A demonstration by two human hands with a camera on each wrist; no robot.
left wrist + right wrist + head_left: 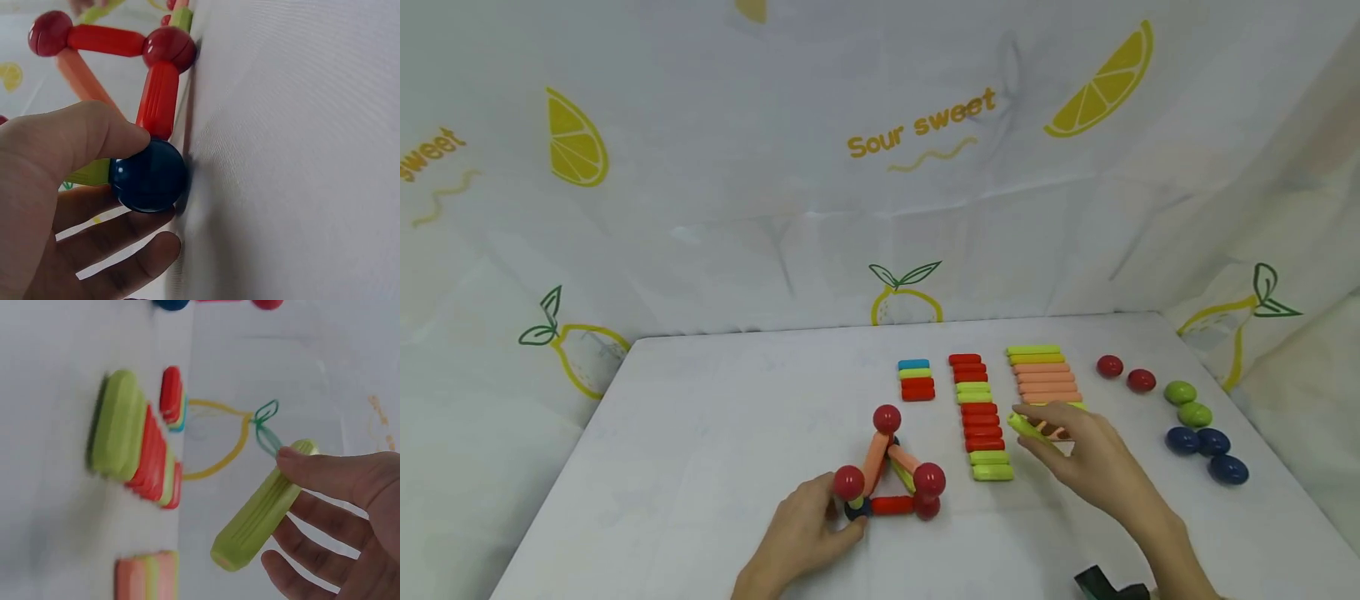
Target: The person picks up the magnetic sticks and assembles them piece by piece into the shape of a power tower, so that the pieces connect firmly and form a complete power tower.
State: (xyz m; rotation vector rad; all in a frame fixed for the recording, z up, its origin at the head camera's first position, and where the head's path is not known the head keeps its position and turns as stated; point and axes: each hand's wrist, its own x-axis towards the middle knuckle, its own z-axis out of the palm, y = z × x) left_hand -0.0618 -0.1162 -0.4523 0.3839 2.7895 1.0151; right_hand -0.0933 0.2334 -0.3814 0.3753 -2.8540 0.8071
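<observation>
While your left hand [808, 533] steadied the rod-and-ball frame [891, 467] by pinching its dark blue ball [149, 176] at the near corner, thumb on top and fingers beneath, probably to keep the magnetic joints from shifting, your right hand [1093, 462] held a green rod [262, 509] between thumb and fingers, lifted just above the surface [715, 417] beside the sorted rows. The frame showed four red balls and the one blue. Spare rods lay in three rows [981, 412], seemingly sorted by length for easy picking. Off to the right sat two red balls [1124, 373], two green balls [1187, 402] and three dark blue balls [1207, 450].
</observation>
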